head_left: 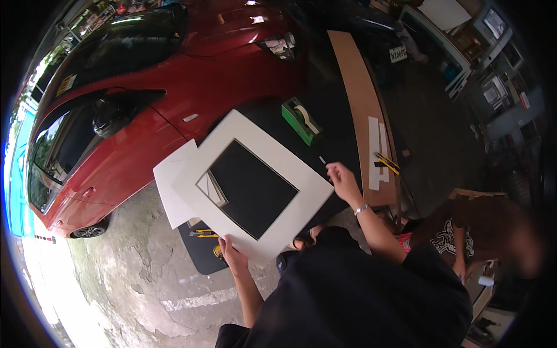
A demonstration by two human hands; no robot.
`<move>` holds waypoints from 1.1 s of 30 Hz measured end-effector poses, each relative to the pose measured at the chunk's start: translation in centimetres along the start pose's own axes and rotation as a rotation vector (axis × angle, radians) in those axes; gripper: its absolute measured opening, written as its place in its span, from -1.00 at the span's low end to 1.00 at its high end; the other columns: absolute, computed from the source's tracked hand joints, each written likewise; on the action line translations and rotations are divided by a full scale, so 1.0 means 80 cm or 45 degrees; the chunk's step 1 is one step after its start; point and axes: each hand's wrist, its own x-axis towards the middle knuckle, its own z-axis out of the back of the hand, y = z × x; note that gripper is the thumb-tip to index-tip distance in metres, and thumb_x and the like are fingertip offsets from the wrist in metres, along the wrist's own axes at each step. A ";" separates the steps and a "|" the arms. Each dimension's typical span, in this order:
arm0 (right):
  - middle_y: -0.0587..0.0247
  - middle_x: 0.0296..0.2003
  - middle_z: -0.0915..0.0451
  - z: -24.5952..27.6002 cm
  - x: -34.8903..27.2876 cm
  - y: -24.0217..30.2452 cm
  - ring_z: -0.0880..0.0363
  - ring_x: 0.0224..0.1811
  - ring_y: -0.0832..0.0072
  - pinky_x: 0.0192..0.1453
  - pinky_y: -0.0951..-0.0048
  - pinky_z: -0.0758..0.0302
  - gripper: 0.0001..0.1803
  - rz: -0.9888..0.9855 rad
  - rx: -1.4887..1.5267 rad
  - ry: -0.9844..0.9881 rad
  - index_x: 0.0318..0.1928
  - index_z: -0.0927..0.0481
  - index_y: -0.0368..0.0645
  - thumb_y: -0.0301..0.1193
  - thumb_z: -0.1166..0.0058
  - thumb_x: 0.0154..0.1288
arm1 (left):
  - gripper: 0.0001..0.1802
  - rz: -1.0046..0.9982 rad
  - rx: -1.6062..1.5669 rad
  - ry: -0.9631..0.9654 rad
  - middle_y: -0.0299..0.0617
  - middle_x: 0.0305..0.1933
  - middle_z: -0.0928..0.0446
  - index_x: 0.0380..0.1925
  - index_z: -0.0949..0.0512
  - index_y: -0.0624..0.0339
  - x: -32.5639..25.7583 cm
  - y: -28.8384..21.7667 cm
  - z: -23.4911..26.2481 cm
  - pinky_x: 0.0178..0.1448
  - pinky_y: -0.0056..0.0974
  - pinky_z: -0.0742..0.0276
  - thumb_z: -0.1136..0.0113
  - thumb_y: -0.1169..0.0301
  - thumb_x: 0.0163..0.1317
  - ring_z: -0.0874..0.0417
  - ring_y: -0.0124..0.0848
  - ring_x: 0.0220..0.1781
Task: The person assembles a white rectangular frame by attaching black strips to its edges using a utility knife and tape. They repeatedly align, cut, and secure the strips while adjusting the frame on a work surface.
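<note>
A white mat board (272, 155) with a rectangular window cut in it is tilted over the black tabletop. My left hand (234, 256) is closed on its lower left edge. By the board's right corner, my right hand (343, 181) is closed around a thin pen-like stick (323, 159); its exact kind is too small to tell. Partly behind the mat board, a second white sheet (174, 182) sticks out to the left. A green tape dispenser (300, 122) stands beyond the board. Near my left hand lie a yellow utility knife (203, 234) and a round yellow item (218, 252), partly hidden.
A long brown board (353, 81) runs along the table's right side, bearing white strips (373, 168) and yellow-handled cutters (387, 163). A red car (168, 98) stands close at the far left. Another person (493, 229) in a brown shirt is at the right.
</note>
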 end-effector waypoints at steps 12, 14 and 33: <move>-0.06 -0.10 -0.62 0.006 -0.061 -0.168 -0.64 -0.03 0.05 0.08 0.11 -0.59 -0.72 -0.452 -0.589 -0.076 -0.01 -0.57 -0.23 -0.37 -0.22 0.34 | -0.77 -0.066 -0.104 -0.154 -0.25 0.02 -0.56 0.11 -0.42 0.08 -0.003 0.040 0.045 0.18 -0.18 -0.57 -0.10 0.39 0.52 -0.60 -0.31 0.08; -0.13 0.02 -0.55 -0.001 -0.062 -0.160 -0.58 0.05 -0.02 0.14 0.06 -0.56 -0.63 -0.478 -0.657 -0.063 0.06 -0.53 -0.23 -0.37 -0.25 0.32 | -0.76 -0.054 -0.094 -0.165 -0.22 0.03 -0.56 0.11 -0.41 0.10 -0.005 0.055 0.051 0.17 -0.14 -0.59 -0.11 0.38 0.51 -0.61 -0.29 0.06; -0.02 -0.12 -0.60 0.017 -0.004 -0.218 -0.63 -0.05 0.07 0.02 0.11 -0.61 -0.68 -0.325 -0.573 0.037 -0.06 -0.48 -0.31 -0.51 -0.29 0.25 | -0.81 0.028 0.043 -0.318 -0.14 0.10 -0.53 0.08 -0.36 0.16 -0.054 0.150 -0.001 0.25 -0.06 -0.54 0.05 0.43 0.54 -0.60 -0.23 0.13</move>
